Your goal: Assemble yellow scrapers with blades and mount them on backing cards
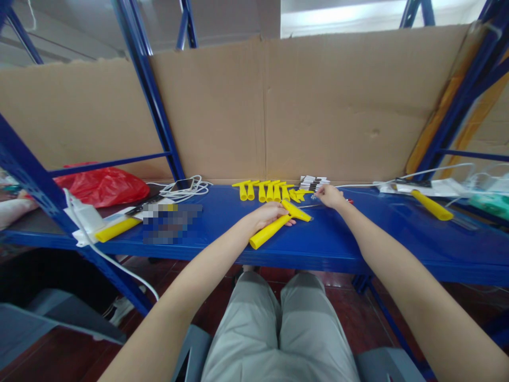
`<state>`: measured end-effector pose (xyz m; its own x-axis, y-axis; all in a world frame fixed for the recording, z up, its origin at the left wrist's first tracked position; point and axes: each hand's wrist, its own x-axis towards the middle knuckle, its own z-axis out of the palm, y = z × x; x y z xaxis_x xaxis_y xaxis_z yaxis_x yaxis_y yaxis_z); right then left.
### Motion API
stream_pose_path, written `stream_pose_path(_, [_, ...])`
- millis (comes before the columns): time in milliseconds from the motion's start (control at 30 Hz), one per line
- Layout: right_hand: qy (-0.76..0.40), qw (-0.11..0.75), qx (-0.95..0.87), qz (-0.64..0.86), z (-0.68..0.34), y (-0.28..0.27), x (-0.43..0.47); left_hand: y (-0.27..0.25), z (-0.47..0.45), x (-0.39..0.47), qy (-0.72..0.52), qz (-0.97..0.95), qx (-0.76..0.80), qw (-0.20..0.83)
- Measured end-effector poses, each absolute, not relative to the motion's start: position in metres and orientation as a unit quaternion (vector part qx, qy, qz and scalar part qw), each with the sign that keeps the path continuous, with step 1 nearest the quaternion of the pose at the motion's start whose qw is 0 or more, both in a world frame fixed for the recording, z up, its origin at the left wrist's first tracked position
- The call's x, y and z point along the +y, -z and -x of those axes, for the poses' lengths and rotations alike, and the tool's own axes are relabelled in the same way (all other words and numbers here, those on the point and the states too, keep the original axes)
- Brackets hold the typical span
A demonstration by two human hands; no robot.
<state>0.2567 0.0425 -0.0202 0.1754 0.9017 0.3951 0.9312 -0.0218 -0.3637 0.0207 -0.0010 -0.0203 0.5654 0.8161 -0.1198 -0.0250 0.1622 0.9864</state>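
T-shaped yellow piece (276, 227), wide tube (267, 233), slim crosspiece (299, 213), perhaps hollow.

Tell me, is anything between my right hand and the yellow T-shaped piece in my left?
Yes: a thin rod seems to lie low on the blue table between the right hand and the yellow T-shaped piece in the left hand. Nothing else visible stands in the way.

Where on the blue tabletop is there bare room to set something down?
On the right, between the right hand and the yellow tapered tube. On the left, between the coiled white cable and the left hand. Crowded: back centre, where yellow T-shaped pieces line up beside black-and-white strips.
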Motion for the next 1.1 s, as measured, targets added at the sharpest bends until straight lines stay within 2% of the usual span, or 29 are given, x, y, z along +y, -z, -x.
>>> stream_pose_path(133, [-0.073, 0.388, -0.708, 0.586, -0.233, 0.019, 0.033, 0.021, -0.020, 0.002, -0.315, -0.555, 0.326, 0.697])
stream_pose_path(200, [-0.109, 0.413, -0.731, 0.532, -0.217, 0.020, 0.027, 0.020, -0.021, 0.001, -0.319, -0.557, 0.326, 0.694])
stream_pose_path(333, [-0.150, 0.413, -0.772, 0.460, -0.195, 0.024, 0.020, 0.016, -0.022, -0.003, -0.321, -0.565, 0.324, 0.687])
stream_pose_path(467, [-0.139, 0.401, -0.797, 0.429, -0.187, 0.027, 0.016, 0.019, -0.022, 0.000, -0.328, -0.561, 0.320, 0.689])
stream_pose_path(1100, [-0.111, 0.400, -0.801, 0.431, -0.182, 0.022, 0.002, 0.016, -0.024, -0.002, -0.329, -0.542, 0.352, 0.689])
